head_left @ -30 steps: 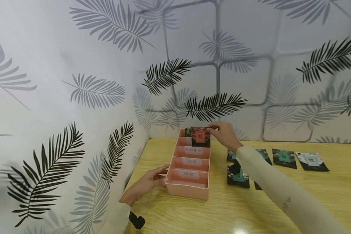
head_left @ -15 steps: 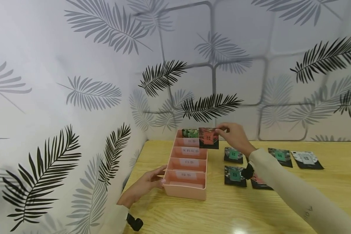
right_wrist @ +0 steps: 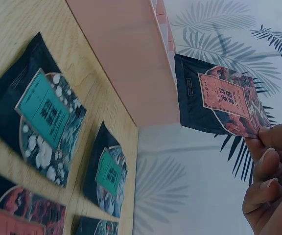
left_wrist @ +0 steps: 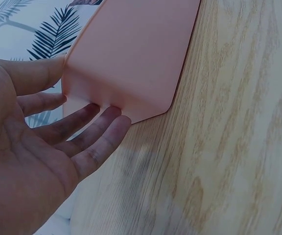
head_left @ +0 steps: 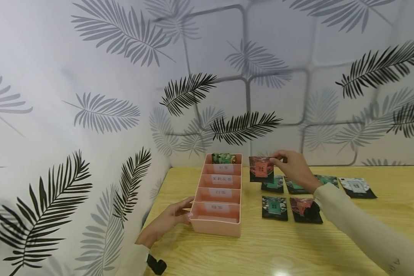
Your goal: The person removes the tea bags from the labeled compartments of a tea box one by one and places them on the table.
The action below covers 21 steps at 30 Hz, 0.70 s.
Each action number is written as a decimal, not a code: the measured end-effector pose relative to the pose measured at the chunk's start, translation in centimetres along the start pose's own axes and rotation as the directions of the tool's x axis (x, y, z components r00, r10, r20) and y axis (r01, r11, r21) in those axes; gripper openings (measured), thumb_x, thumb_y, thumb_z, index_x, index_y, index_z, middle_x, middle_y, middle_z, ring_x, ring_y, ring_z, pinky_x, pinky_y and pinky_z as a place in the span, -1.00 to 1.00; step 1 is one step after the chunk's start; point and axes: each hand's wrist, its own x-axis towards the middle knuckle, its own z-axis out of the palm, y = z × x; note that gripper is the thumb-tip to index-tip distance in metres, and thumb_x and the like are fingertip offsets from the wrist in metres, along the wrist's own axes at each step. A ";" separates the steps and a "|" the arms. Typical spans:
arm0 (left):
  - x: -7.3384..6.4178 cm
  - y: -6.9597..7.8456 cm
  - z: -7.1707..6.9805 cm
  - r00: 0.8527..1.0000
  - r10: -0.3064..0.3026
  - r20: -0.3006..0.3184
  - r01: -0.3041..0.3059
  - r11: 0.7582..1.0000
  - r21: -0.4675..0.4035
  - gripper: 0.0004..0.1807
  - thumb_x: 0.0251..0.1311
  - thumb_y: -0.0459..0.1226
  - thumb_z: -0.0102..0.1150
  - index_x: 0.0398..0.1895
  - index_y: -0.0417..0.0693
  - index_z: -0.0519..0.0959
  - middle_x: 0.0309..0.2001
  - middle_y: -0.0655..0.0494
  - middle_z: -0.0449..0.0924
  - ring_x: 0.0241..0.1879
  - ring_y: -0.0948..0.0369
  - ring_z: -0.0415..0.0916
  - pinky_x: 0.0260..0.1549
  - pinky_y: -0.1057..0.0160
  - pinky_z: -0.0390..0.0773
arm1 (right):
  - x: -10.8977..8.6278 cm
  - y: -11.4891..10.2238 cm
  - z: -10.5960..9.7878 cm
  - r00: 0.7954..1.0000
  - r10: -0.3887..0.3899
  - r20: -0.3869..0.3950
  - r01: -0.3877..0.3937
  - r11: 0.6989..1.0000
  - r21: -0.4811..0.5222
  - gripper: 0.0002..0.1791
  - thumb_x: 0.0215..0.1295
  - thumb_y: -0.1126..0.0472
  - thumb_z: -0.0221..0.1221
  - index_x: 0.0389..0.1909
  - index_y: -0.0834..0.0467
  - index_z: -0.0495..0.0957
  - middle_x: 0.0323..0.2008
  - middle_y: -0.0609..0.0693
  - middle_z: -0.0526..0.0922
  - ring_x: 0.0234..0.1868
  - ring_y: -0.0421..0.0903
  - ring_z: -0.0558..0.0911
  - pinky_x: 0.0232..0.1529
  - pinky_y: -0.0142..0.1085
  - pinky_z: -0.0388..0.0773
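Note:
My right hand (head_left: 292, 165) pinches a black and red tea packet (head_left: 261, 168) at its upper right corner, between thumb and fingertips. It hangs upright in the air to the right of a long pink divided box (head_left: 216, 227). In the right wrist view the red label of that packet (right_wrist: 224, 98) faces the camera. Fairly straight fingers of my left hand (head_left: 167, 219) rest against the box's near left corner. The left wrist view has the fingertips on the pink wall (left_wrist: 126, 54). A green-patterned packet (head_left: 223, 158) stands in the rearmost compartment; labelled compartments lie in front of it.
On the wooden table (head_left: 262, 249), right of the box, lie a green-labelled packet (head_left: 274, 207) and a red one (head_left: 300, 207) partly under the wrist strap. Behind them is a row of more green packets and a white packet (head_left: 357, 186). A leaf-patterned wall (head_left: 227, 96) closes the back.
My right hand has carried the red packet from over the box's rear compartments out to the right, uncovering the rear compartments. My left hand stays at the box corner. The head view shifts slightly.

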 end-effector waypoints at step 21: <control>0.2 -0.3 -0.1 1.000 -0.003 -0.001 0.003 1.000 -0.001 -0.36 0.42 -0.28 -0.03 0.51 0.10 0.06 0.32 -0.15 0.26 0.21 -0.11 0.34 0.05 -0.19 0.44 | -5.9 4.7 -4.2 0.996 0.093 -0.015 -0.094 0.993 -0.069 -0.68 0.40 -0.10 0.05 -0.12 0.03 0.61 -0.46 -0.07 0.61 -0.68 -0.13 0.34 -0.64 -0.28 0.25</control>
